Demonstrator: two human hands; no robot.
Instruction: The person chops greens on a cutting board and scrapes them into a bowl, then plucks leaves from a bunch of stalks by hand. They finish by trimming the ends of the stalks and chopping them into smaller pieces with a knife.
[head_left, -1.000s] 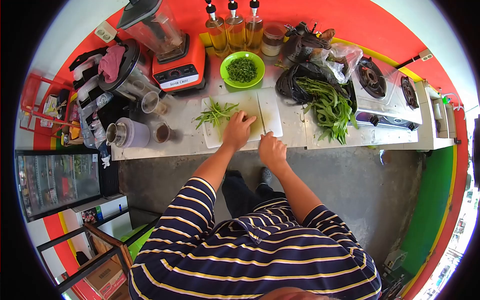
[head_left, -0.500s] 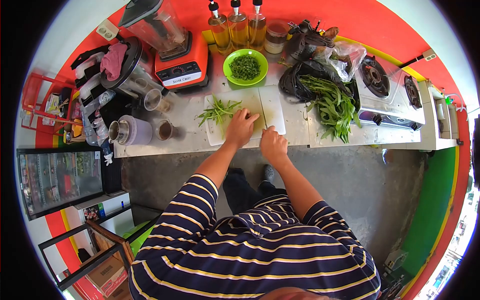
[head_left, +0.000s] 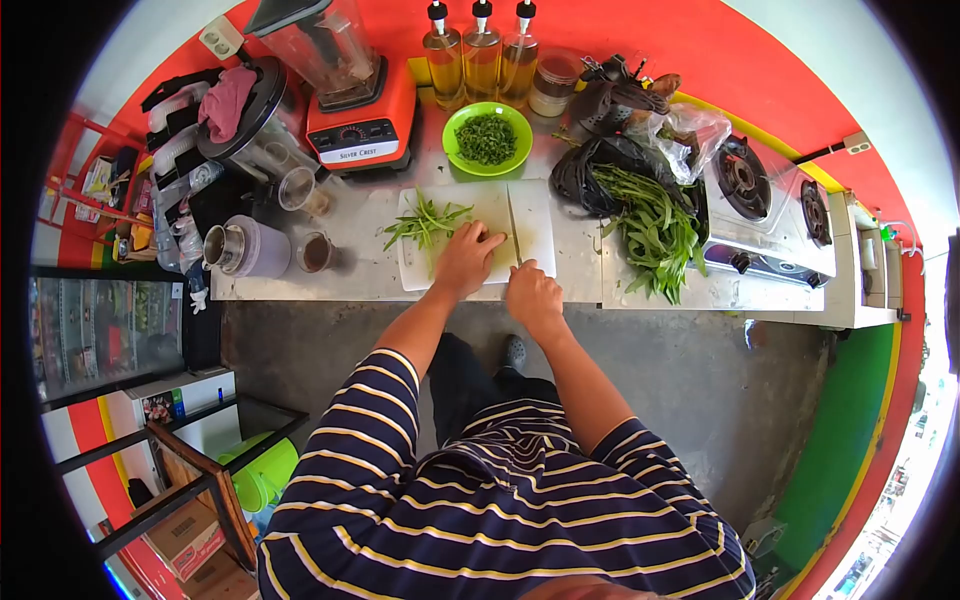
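On the white cutting board (head_left: 537,235), my left hand (head_left: 466,260) rests with its fingers bent together. Whatever lies beneath those fingers is hidden. Loose green stems (head_left: 425,222) are piled on the board's left side, close to the left hand. My right hand (head_left: 535,297) is wrapped around the handle of a knife (head_left: 512,225) at the board's front edge. The thin blade points away from me across the board, just right of the left hand. Behind the board stands a green bowl (head_left: 487,167) holding chopped greens (head_left: 486,138).
Leafy greens (head_left: 655,240) spill from a black plastic bag (head_left: 580,180) at right, beside a gas stove (head_left: 765,230). A red blender (head_left: 360,135), metal-topped container (head_left: 262,248) and cups (head_left: 316,253) stand left. Oil bottles (head_left: 481,65) line the back.
The whole view has shifted slightly, so the counter appears a little further left. Both hands and the knife keep nearly the same places on the board.
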